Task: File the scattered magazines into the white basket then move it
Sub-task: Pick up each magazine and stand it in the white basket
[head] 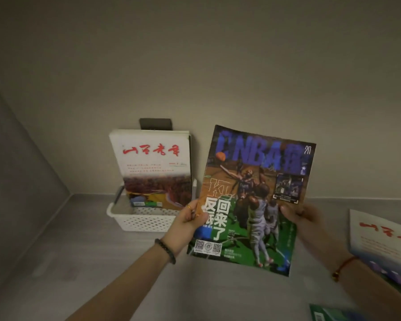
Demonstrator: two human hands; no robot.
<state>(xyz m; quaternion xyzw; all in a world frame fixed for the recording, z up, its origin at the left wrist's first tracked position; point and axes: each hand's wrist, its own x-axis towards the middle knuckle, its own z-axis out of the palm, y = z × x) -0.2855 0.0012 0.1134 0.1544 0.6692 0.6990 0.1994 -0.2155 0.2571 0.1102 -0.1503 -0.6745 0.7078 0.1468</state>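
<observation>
Both hands hold one basketball magazine (257, 198) upright in the air, with its cover toward the camera. The left hand (190, 218) is closed on the lower left edge, thumb on the cover. The right hand (294, 215) is closed on the right edge, and most of its fingers are hidden behind the pages. The magazine hangs just to the right of the white basket (137, 220), which stands on the grey counter (67, 251) against the back wall. Inside the basket some magazines already stand; the front one has a white cover with red letters (151, 167) and leans on the wall. More magazines lie on the counter at the right: one with red letters (384, 242) and a green one (326, 313) at the bottom edge.

I think the step in hand is to put this magazine into the basket. To do it well, the person should carry it to the left until its lower edge is above the free space in front of the standing magazines, then lower it straight down. It is good to keep both hands on the edges, because thin pages bend easily. The basket is light, I suppose, so a push against its rim could shift it. The magazine should lean back on the others and not fall forward.
</observation>
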